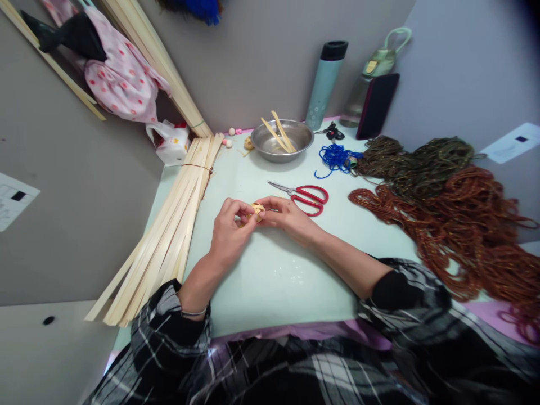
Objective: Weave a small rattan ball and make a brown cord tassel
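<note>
A small yellowish woven piece (257, 210) is held between both hands above the middle of the pale green table. My left hand (231, 228) pinches it from the left with thumb and fingers. From the right, my right hand (283, 215) closes its fingertips on the same piece. Red-handled scissors (310, 198) lie just behind and to the right of my right hand, blades pointing left. A bundle of pale flat strips (169, 225), tied near its top, lies to the left of my left hand.
Behind the hands stands a metal bowl (280, 147) with two strips in it. Blue cord (335, 158), a tall bottle (324, 84), a phone (378, 107) and brown cord (464, 225) are at the right. A white bag (172, 145) sits back left.
</note>
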The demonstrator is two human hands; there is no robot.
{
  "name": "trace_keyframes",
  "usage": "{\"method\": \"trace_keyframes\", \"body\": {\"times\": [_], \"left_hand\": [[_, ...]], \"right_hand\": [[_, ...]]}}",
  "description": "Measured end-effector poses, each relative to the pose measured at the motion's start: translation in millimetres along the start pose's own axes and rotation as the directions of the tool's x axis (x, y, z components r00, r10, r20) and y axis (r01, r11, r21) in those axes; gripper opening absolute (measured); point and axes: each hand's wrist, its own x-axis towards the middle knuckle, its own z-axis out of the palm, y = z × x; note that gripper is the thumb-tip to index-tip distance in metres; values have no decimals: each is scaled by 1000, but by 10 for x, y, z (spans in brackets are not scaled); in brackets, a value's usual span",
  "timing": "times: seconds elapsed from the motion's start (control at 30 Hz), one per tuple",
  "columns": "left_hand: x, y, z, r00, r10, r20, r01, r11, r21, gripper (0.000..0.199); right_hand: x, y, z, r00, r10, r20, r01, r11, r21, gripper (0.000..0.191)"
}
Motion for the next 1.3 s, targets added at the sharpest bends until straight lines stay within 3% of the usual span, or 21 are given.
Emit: {"method": "trace_keyframes", "body": {"times": [0.4, 0.6, 0.93, 1.3], "left_hand": [[-27, -5, 28, 1000, 8, -20, -9, 1000, -12, 9], [-8, 11, 3, 1000, -9, -22, 8, 999, -38, 10], [-4, 3, 9, 998, 54, -32, -49, 989, 142, 9], [-16, -16, 9, 995, 96, -40, -90, 989, 114, 7]], "right_hand": [[28, 48, -13, 997, 29, -70, -30, 999, -15, 23], [11, -20, -20, 999, 29, -20, -29, 1000, 1, 24], [56, 72, -4, 991, 6, -136, -33, 980, -195, 22], [56, 43, -19, 988, -48, -148, 2, 955, -298, 22]]}}
